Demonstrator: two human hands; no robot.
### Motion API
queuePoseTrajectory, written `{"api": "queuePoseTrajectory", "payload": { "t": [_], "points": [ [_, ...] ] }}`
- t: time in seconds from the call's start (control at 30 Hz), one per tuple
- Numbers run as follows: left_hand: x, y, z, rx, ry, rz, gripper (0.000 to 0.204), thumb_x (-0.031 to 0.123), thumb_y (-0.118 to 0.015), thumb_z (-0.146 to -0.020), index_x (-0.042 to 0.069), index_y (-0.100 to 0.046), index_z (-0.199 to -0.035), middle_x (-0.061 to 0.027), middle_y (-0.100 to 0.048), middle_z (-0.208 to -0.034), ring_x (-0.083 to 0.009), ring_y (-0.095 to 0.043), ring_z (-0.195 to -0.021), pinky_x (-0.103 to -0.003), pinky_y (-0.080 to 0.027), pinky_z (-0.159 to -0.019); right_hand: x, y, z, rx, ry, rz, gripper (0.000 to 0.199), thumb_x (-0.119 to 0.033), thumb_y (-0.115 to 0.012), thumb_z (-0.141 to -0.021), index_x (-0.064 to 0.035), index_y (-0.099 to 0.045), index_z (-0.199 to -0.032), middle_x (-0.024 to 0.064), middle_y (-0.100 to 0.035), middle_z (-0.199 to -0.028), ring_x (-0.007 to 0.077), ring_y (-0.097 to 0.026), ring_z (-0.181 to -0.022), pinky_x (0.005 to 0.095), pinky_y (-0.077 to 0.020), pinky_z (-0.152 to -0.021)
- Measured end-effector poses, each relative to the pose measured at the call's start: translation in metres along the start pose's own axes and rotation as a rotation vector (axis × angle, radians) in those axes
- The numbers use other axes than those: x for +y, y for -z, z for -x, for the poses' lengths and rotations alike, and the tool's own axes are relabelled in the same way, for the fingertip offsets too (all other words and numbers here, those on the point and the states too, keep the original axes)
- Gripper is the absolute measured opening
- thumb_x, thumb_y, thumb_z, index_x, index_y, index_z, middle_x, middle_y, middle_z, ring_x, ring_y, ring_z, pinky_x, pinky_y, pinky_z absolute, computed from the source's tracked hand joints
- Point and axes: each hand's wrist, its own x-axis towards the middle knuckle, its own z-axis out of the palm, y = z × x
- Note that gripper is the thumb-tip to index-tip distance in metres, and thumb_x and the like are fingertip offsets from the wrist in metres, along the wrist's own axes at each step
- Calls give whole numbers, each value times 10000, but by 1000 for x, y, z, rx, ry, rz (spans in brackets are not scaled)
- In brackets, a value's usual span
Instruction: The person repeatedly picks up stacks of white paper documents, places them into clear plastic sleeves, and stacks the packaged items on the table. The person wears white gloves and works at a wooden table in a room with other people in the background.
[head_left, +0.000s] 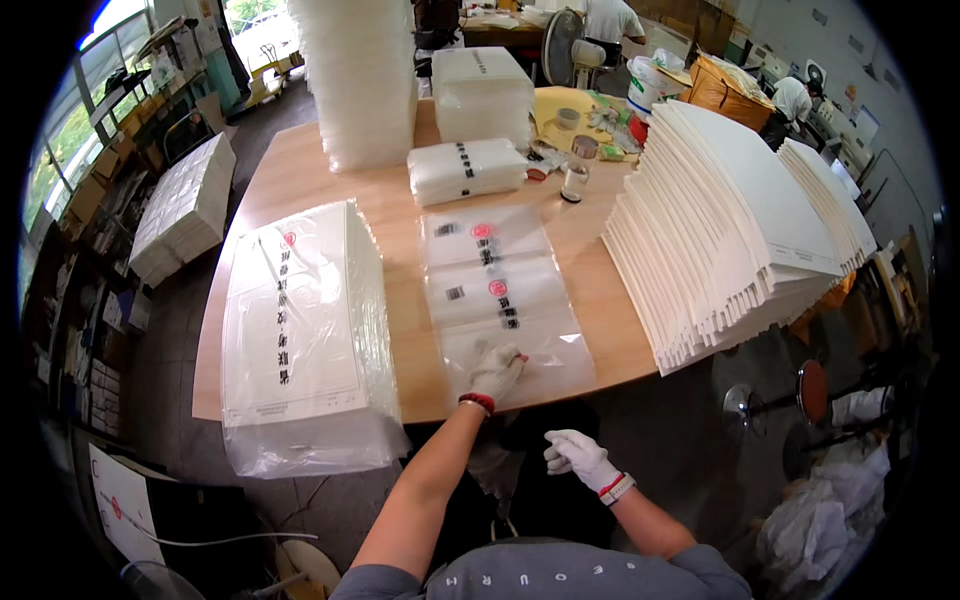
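Flat on the wooden table before me lies a clear plastic bag [470, 320] with black print and red round marks; it may be the top of a thin pile. My left hand [497, 370], in a white knit glove, rests on its near end with the fingers curled. A small red spot shows at the fingertips, and what they pinch, if anything, is hidden. Off the table's near edge, over my lap, hovers my right hand [580, 458], gloved too. Its fingers are bent together and nothing shows in them.
A plastic-wrapped paper stack [310, 320] stands at the left, a tall fanned stack of white paper [720, 210] at the right. Behind the bag lie a folded plastic bundle [467, 170], a clear jar [576, 180] and tall plastic stacks [360, 90]. Other people work farther back.
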Motion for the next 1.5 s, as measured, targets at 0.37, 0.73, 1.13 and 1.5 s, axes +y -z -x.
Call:
{"api": "queuePoseTrajectory", "payload": {
  "t": [0.37,0.73,1.13,1.5],
  "points": [
    [-17,43,-47,281,407,1248,163,131,-471,-886,82,-507,-735,-76,-581,-727,-165,-552,-617,-317,-449,-551,-65,8,-132,503,869,835,213,-204,-687,-714,-56,-604,-842,158,-573,-1064,332,-540,-971,371,-439,-820],
    [87,90,-40,-43,82,926,309,23,-479,-848,19,-477,-1158,-53,-654,-864,-77,-541,-696,-210,-431,-602,-80,-53,-157,438,671,1025,417,-219,-615,-780,-68,-479,-1144,175,-521,-1124,393,-533,-971,461,-426,-850],
    [105,105,20,464,-481,-287,489,172,-699,-694,17,-501,-1113,-151,-589,-966,-339,-574,-873,-439,-446,-797,-241,24,93,241,1327,945,108,-42,-587,-811,6,-606,-906,137,-621,-914,249,-603,-812,280,-498,-686],
    [178,119,59,143,-629,95,375,74,-640,-781,-2,-500,-1121,-135,-626,-921,-252,-625,-809,-318,-504,-701,-366,132,132,975,1098,1740,261,-291,-594,-823,-100,-557,-996,120,-610,-730,294,-607,-697,395,-486,-629]
  ]
}}
